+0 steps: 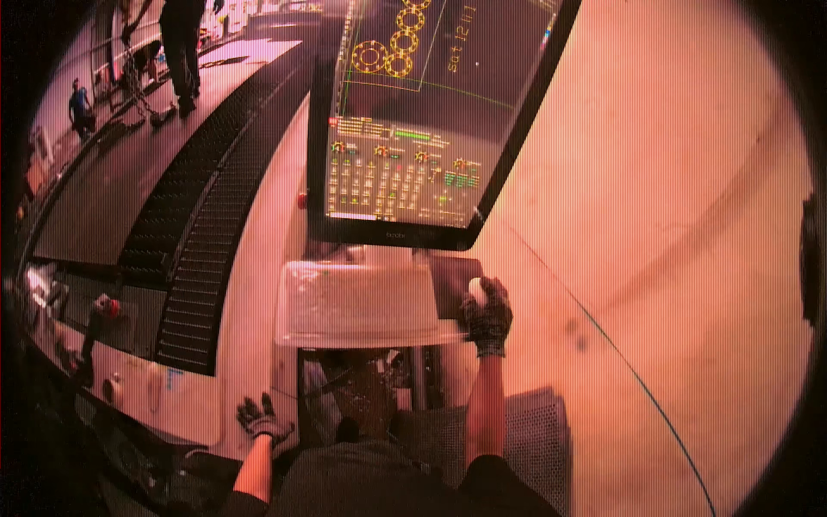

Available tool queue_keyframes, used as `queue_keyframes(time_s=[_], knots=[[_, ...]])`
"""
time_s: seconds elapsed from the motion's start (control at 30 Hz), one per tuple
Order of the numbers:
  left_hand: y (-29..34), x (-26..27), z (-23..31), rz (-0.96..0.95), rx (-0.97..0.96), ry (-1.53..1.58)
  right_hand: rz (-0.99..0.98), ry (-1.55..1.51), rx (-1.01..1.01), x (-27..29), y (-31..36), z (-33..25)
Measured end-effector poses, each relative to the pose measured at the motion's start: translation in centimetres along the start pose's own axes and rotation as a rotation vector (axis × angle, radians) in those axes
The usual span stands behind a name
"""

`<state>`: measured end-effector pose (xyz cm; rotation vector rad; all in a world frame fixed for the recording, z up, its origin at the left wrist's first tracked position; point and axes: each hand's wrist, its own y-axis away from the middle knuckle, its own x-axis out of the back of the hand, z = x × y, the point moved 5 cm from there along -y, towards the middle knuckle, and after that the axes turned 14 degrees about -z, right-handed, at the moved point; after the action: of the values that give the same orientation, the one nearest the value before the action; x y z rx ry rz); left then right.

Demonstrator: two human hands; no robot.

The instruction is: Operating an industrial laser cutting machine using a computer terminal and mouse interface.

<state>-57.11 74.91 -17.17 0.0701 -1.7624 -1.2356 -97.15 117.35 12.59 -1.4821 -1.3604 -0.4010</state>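
A large upright touchscreen monitor (pixel 405 164) with a dark drawing of yellow gear-like rings and a panel of controls stands before me. Below it a shelf holds a keyboard under a clear cover (pixel 362 302), beside a dark mouse pad (pixel 446 280). My gloved right hand (pixel 488 314) is wrapped over a white computer mouse (pixel 475 290) at the pad's right end. Lower left, my gloved left hand (pixel 265 420) rests with fingers spread on the pale edge of the machine frame (pixel 250 345). It holds nothing.
Left of me runs a long machine bed with dark ribbed covers (pixel 202 276) and a red knob (pixel 109 307) on its near part. A person (pixel 179 56) stands at the far left near a hanging chain (pixel 138 77). A thin cable (pixel 603 340) crosses the floor at right.
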Motion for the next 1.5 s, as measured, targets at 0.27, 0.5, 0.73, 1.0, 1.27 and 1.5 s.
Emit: queue_keyframes(time_s=[0.27,0.5,0.73,1.0,1.27,1.5], knots=[[1.9,1.1,0.8,-0.041,0.007,0.008,0.006,-0.082,-0.077,0.3,0.2,-0.1],[1.6,1.2,0.8,-0.066,0.007,0.006,0.057,-0.005,-0.016,0.8,0.2,-0.8],[2.1,1.3,0.8,-0.042,-0.008,-0.021,0.034,-0.05,0.023,0.9,0.1,-1.2],[3.3,2.3,1.4,-0.119,0.0,-0.011,-0.008,-0.098,-0.031,0.8,0.0,-1.1],[2.2,1.6,1.0,-0.059,-0.016,-0.001,0.012,-0.054,-0.033,0.6,-0.1,-0.9],[2.9,2.0,1.3,-0.077,-0.007,0.001,-0.027,0.0,-0.044,0.7,-0.1,-1.1]])
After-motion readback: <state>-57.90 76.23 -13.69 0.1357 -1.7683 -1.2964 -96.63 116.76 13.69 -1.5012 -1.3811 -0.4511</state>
